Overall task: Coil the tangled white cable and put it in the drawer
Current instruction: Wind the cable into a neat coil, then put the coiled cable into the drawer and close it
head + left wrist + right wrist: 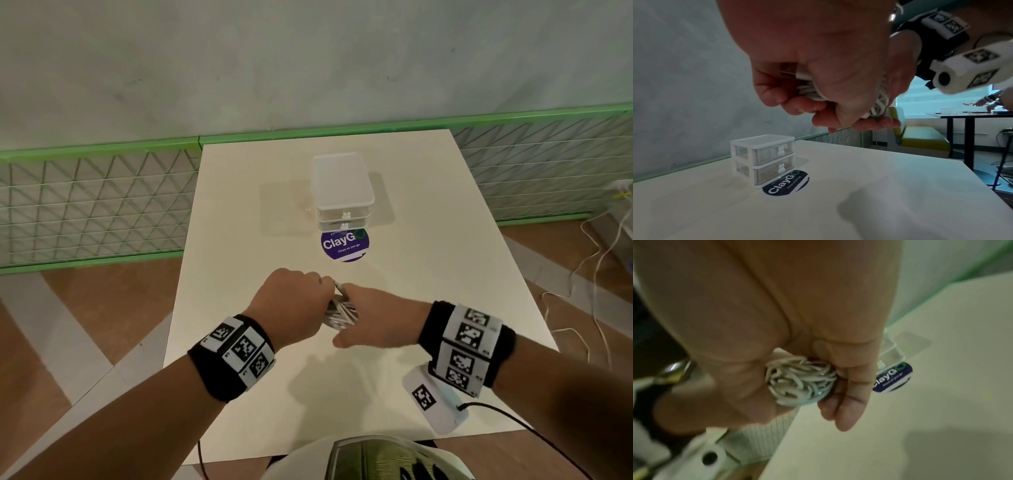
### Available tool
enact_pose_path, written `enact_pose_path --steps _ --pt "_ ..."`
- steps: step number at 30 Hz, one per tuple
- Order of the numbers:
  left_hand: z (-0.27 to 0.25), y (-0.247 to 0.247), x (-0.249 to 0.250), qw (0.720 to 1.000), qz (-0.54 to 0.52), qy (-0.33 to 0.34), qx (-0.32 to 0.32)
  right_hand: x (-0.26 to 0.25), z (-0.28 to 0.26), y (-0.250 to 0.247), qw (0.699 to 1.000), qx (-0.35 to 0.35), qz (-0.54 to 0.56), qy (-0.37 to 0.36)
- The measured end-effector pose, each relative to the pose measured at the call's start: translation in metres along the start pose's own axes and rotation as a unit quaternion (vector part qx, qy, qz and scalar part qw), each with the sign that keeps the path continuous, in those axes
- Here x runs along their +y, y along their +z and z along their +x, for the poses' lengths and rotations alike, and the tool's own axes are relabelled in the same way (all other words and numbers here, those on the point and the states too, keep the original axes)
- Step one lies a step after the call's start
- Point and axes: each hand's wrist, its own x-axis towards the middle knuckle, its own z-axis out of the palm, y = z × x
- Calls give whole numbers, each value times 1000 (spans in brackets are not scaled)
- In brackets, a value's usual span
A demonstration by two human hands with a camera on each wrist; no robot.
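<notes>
Clearly the winding was nearly done, so the sensible course was to keep the loops pinched tight, tuck the loose plug end in, and only then free one hand for the drawer. At the centre of the head view the left hand (294, 298) was curled round the white cable (340, 310), its fingers (774, 95) closed on the plug end. From the right of the frame the right hand (376, 318) clasped the same bundle (800, 381), fingers (846, 395) wrapped narrowly about it. Above them the drawer unit (342, 192) stood on the table (239, 212), both drawers closed, with a purple sticker (344, 245) just before it.
</notes>
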Motion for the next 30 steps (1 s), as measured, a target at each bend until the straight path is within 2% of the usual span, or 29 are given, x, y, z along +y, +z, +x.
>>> enact_pose_path --steps 3,6,8,14,19,22,24,27,30 --pt "1 2 9 1000 4 -14 -16 9 4 12 996 43 -78 -1" --pt "3 11 17 999 2 -29 -18 15 6 18 992 37 -124 5" --pt "5 15 19 999 -14 -21 -23 19 5 22 987 58 -151 -5" --pt "21 18 14 998 -42 -4 -42 27 9 31 983 142 -112 -20" --pt "43 29 17 996 -75 11 -43 38 16 18 964 141 -227 9" --pt "67 40 14 997 -77 24 -7 47 25 2 947 153 -281 27" --pt "85 47 11 995 -88 48 15 55 29 -8 947 153 -280 44" --pt "107 53 2 986 -148 40 -72 75 33 -24 953 159 -245 81" --pt "126 56 -13 953 -264 -63 -130 101 34 -39 958 173 -188 128"
